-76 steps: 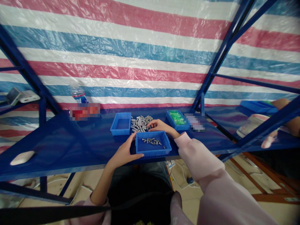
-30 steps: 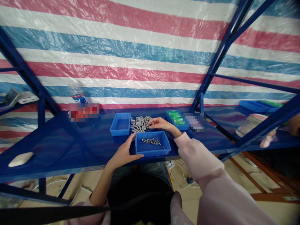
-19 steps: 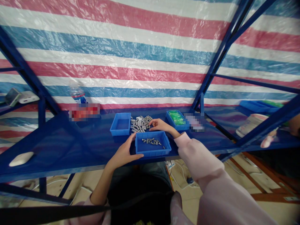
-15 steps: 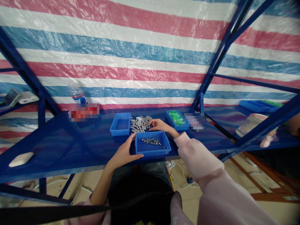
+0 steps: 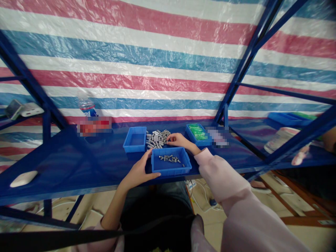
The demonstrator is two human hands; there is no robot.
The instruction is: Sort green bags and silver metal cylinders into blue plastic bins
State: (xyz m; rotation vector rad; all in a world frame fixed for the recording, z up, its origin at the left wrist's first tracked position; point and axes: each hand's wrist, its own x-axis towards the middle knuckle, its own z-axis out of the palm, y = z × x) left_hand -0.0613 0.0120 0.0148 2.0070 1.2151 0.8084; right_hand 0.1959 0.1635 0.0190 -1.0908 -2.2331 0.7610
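Observation:
My left hand (image 5: 138, 170) grips the left side of a blue plastic bin (image 5: 172, 172), its thumb along the front wall and its fingers by the left wall. Several small screws (image 5: 170, 158) lie on the floor of that bin. Behind it, my right hand (image 5: 176, 139) is at the right edge of a pile of short metal cylinders (image 5: 155, 138). Its fingertips are pinched together; whether a cylinder is between them is too small to tell. A second blue bin (image 5: 127, 149), with nothing in it, stands left of the pile.
A blue bin (image 5: 204, 143) of green packets (image 5: 197, 131) stands at right, beside a blurred item. A water bottle (image 5: 88, 105) stands back left, a white mouse (image 5: 23, 179) front left. Blue frame posts (image 5: 223, 108) rise from the table (image 5: 105, 168). Another person's hand (image 5: 301, 156) is far right.
My right hand's fingers have drawn slightly closer together at the pile's edge. My left hand and the bins have not moved. A foot has come into view on the floor at right.

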